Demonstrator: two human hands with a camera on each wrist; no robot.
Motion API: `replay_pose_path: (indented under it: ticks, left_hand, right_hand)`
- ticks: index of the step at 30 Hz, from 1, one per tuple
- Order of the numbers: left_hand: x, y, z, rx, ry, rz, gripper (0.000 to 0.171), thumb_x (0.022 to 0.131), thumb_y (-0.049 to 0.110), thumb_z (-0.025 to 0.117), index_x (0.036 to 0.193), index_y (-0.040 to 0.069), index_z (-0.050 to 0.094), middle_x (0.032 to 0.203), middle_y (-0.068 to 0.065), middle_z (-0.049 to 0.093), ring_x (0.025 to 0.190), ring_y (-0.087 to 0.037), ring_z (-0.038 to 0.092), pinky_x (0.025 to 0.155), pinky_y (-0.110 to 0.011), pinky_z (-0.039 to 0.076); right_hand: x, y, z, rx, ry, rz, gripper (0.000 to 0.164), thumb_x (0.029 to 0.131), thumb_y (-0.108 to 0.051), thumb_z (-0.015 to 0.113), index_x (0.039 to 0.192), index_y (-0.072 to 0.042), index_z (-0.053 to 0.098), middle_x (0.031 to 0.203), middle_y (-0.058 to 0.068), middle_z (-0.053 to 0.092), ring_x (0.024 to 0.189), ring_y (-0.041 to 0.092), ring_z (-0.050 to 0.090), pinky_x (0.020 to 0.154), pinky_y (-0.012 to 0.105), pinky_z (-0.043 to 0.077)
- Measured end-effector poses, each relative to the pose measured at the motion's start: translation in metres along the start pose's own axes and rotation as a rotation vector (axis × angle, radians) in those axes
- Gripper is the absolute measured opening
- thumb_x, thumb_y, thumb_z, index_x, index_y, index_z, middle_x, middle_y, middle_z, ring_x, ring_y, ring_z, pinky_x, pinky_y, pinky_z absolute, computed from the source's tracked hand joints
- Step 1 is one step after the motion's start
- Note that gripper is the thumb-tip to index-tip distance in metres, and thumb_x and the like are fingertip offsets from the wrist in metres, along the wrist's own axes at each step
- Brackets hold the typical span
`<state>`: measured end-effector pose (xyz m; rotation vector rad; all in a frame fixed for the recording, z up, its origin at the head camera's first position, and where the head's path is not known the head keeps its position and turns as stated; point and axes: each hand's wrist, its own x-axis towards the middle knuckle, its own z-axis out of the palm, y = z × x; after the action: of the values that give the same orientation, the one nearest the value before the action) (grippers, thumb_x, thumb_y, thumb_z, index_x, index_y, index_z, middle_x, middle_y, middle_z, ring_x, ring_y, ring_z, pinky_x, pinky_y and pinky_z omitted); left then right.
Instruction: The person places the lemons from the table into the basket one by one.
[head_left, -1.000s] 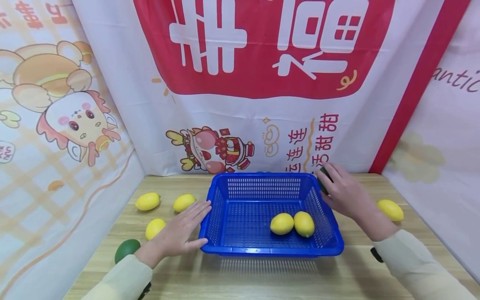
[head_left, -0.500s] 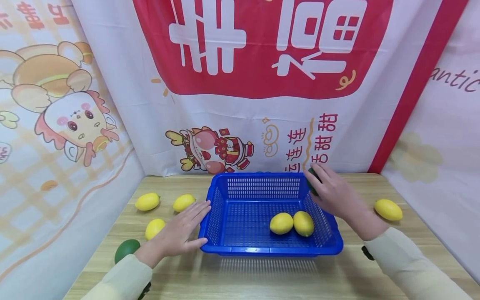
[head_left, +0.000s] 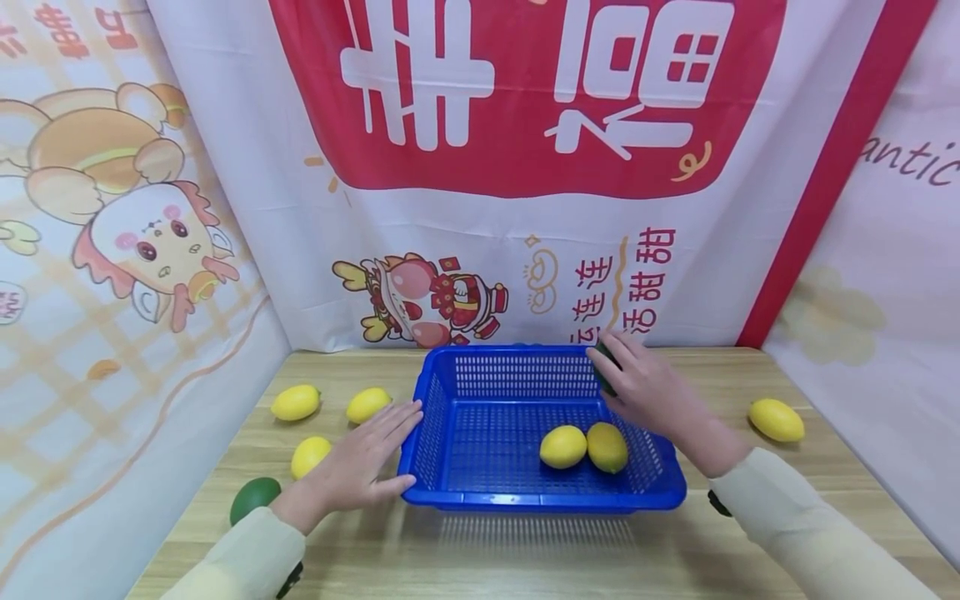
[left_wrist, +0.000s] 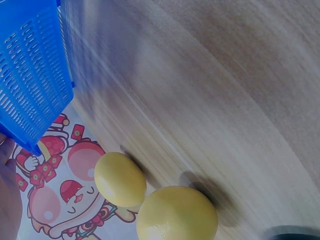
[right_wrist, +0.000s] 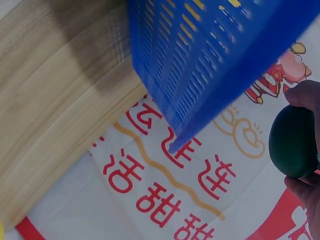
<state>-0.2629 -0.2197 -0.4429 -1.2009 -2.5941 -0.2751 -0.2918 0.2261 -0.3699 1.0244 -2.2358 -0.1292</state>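
Note:
My right hand [head_left: 651,393] grips a dark green avocado [head_left: 605,368] over the back right corner of a blue plastic basket [head_left: 540,502]. In the right wrist view the smooth oval avocado [right_wrist: 292,142] sits between thumb and fingers, beside the basket's side wall [right_wrist: 185,65]. My left hand [head_left: 358,467] rests its straight, spread fingers on the basket's left rim. Two yellow lemons, one [head_left: 562,447] touching the other [head_left: 607,447], lie in the basket's right half.
Left of the basket lie a lemon [head_left: 296,403], a second lemon [head_left: 367,406] and a third lemon [head_left: 310,457], partly behind the left hand. Another avocado [head_left: 253,500] is by the left sleeve. One lemon [head_left: 777,420] lies far right. A printed cloth [head_left: 525,250] hangs behind the table.
My right hand has moved left with the avocado, from outside the basket's right edge to over its back right corner. The left hand has stayed on the rim.

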Motion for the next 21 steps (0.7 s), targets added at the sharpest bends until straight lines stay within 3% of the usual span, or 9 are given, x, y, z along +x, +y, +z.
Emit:
replay_pose_path:
  ticks: [21]
  left_hand:
    - [-0.001,0.001,0.000,0.002,-0.003,-0.005,0.080,0.092,0.050,0.058,0.150,0.001,0.032,0.157,-0.013,0.027,0.144,-0.029,0.022,0.113,-0.050,0.025]
  right_hand:
    - [0.007,-0.007,0.023,0.118,-0.144,0.002,0.065,0.074,-0.024,0.084,0.129,-0.001,0.057,0.133,0.024,0.051,0.120,0.040,0.051,0.096,0.051,0.048]
